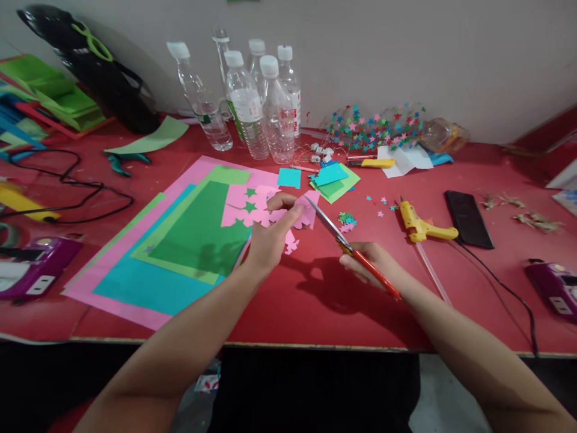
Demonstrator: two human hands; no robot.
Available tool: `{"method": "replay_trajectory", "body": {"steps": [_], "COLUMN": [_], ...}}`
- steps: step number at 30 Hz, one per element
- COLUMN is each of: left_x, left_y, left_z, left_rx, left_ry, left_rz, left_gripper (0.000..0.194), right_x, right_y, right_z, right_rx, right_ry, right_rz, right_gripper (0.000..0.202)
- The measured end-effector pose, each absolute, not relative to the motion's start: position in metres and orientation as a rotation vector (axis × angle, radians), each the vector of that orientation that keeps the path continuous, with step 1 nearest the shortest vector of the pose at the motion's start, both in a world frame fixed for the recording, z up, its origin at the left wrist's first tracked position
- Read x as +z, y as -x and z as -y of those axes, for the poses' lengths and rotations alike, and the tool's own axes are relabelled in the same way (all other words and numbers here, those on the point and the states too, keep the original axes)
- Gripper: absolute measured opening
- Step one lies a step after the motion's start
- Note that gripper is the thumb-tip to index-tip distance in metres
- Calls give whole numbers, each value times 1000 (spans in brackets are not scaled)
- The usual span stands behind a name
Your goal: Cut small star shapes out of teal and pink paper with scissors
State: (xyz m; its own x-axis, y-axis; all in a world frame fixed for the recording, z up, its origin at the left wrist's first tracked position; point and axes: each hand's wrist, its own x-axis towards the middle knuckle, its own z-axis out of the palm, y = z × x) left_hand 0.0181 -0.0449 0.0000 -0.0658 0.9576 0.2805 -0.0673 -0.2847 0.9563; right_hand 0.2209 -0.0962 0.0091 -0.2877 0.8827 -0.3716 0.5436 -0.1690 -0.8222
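My left hand (pixel 270 237) pinches a small piece of pink paper (pixel 309 210) between thumb and fingers. In my right hand (pixel 372 264) are red-handled scissors (pixel 345 242), their blade tips at the upper edge of that piece. Just left of my left hand lies a larger pink sheet (pixel 235 204) with star-shaped cut-outs, green showing through them. It rests partly on a stack of coloured sheets, a dark green sheet (pixel 193 225) on top. Pink scraps (pixel 292 243) lie below the held piece. To the right is a small pile of cut paper stars (pixel 347 221).
Several plastic bottles (pixel 246 108) stand against the wall, beside a star-filled clear container (pixel 376 127). A yellow glue gun (pixel 421 224) with its cord and a black phone (pixel 469 218) lie at right. Cyan and green paper squares (pixel 331 174) and a yellow cutter (pixel 377 163) are behind my hands.
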Motion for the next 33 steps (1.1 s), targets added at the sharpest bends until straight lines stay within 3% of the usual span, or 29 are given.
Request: {"method": "replay_trajectory", "body": {"steps": [6,14,33], "left_x": [-3,-1,2], "left_y": [-24,-25,-34], "left_z": [50,58,73], "left_rx": [1474,1484,1400], "left_ry": [-1296,-1337,-1522], "left_rz": [-980,-954,-1219], "left_gripper": [15,20,32], "right_x": [8,-2,-9], "right_y": [-220,-222,-203], "right_z": [99,105,123], "right_rx": [1572,1736,1710], "right_ry": [1528,1258,1254], "right_rz": [1726,1719,1557], "right_gripper": [43,54,55]}}
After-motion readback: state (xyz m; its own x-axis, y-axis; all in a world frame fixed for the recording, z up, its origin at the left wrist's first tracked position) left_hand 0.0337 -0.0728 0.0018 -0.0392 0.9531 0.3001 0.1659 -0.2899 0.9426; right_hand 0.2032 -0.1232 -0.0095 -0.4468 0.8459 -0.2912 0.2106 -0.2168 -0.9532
